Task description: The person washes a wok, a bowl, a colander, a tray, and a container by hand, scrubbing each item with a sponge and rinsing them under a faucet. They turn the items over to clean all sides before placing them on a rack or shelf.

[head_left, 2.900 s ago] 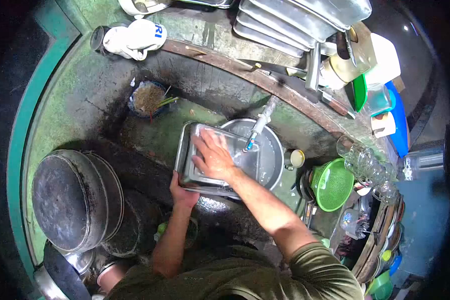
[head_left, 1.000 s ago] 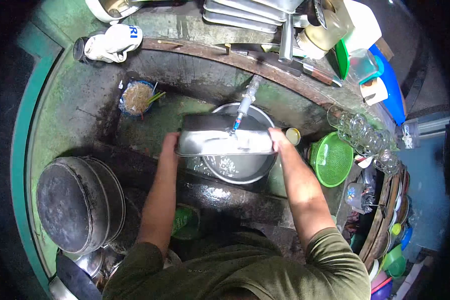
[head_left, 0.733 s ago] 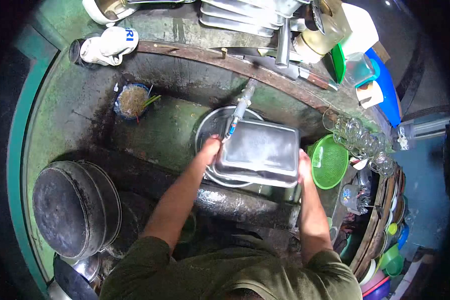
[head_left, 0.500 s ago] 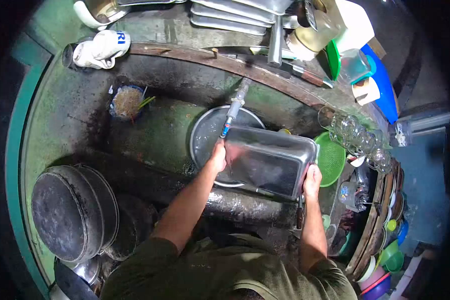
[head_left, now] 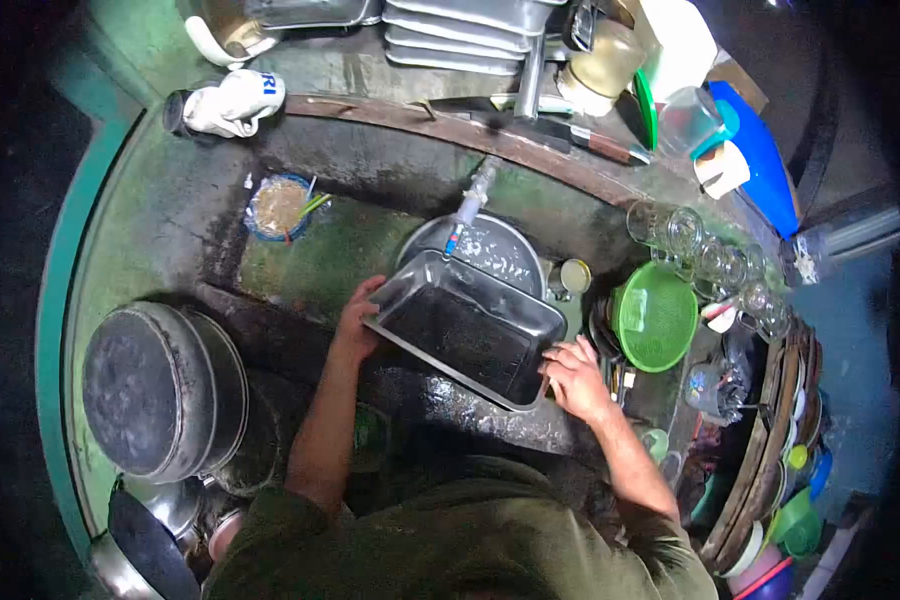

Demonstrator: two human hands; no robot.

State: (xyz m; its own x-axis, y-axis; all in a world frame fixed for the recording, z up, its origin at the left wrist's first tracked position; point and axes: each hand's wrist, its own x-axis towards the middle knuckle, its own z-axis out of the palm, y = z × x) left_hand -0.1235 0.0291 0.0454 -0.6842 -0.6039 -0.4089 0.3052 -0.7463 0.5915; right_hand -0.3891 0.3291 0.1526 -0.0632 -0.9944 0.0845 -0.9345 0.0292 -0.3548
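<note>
A rectangular metal pan [head_left: 470,335] is held between both hands, its hollow side facing up and toward me. My left hand [head_left: 358,322] grips its left end, and my right hand [head_left: 576,380] grips the lower right corner. Just above the pan's far edge is the blue-tipped tap [head_left: 462,222]. Behind the pan sits a round metal basin [head_left: 522,258] with water in it, partly hidden by the pan. A small cup [head_left: 575,276] stands to the basin's right, beside a green plastic basket [head_left: 656,318].
Large dark pots [head_left: 155,390] stand at the left. A blue-rimmed bowl [head_left: 280,208] lies at the back left. Stacked metal trays [head_left: 455,40], knives and white mugs [head_left: 235,102] line the back ledge. Glasses [head_left: 705,250] stand at the right.
The pan has turned from underside up to hollow side up and moved slightly left. My left hand has shifted left with it, and the cup and more of the basket now show.
</note>
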